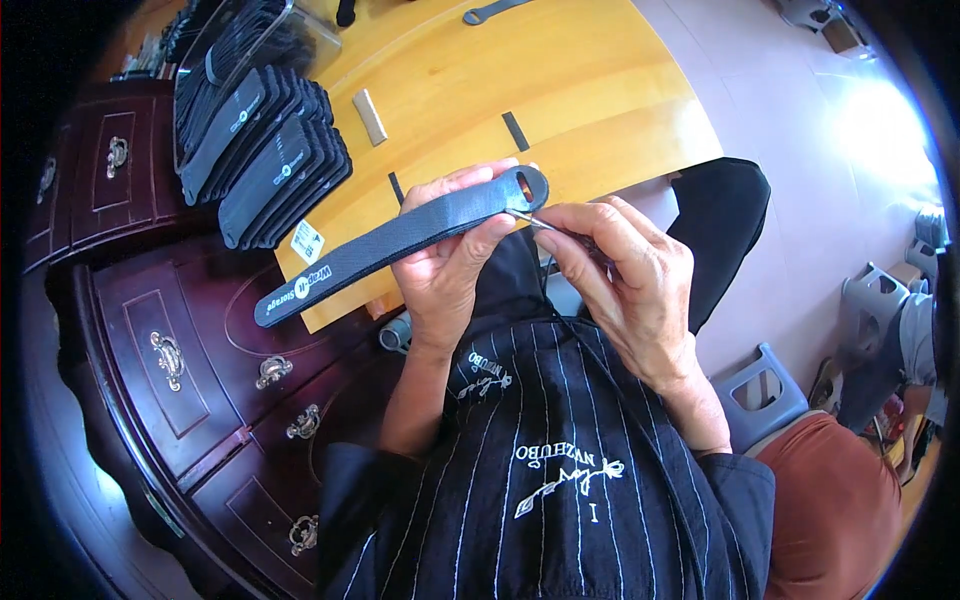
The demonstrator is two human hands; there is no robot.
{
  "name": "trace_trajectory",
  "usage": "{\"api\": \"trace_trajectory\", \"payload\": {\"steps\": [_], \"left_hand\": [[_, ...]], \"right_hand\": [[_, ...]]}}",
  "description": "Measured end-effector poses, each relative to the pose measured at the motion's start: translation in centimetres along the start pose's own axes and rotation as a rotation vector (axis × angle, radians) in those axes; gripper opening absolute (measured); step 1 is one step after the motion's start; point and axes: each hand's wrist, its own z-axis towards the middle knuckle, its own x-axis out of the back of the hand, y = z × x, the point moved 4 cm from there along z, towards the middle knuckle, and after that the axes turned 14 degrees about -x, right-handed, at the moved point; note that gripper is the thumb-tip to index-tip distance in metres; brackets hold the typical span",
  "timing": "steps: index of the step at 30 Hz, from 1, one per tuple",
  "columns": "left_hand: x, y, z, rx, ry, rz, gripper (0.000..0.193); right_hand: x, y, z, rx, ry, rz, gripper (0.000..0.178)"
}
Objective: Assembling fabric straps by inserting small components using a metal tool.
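A long dark-grey strap (375, 247) slants above the near side of the worktop (600, 90), its rounded left end printed in white, its right end pierced by a slot. The left hand (440, 270) clasps it between thumb and fingers; the right hand (635, 265) pinches a slim metal tool (533, 221), tip at the strap's near edge by the slot. Dark wooden drawers (190, 375) stand at left, then stacked straps (283, 180), the yellow worktop, pale floor (745, 235) and a grey stool (765, 400).

A yellow wooden worktop (590, 95) is scattered with a beige strip (370, 117), a short black strip (515, 131) and a white label (307, 242). Dark straps (285, 175) are piled at its left edge; a grey strap (495, 11) is laid along the far side.
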Motion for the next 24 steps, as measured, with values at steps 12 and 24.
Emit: {"api": "trace_trajectory", "payload": {"steps": [12, 24], "left_hand": [[0.1, 0.6, 0.0, -0.08, -0.014, 0.078, 0.036], [-0.1, 1.7, 0.5, -0.446, -0.212, 0.561, 0.039]], "right_hand": [[0.0, -0.3, 0.1, -0.023, -0.023, 0.011, 0.017], [-0.9, 0.1, 0.4, 0.019, 0.097, -0.01, 0.015]]}}
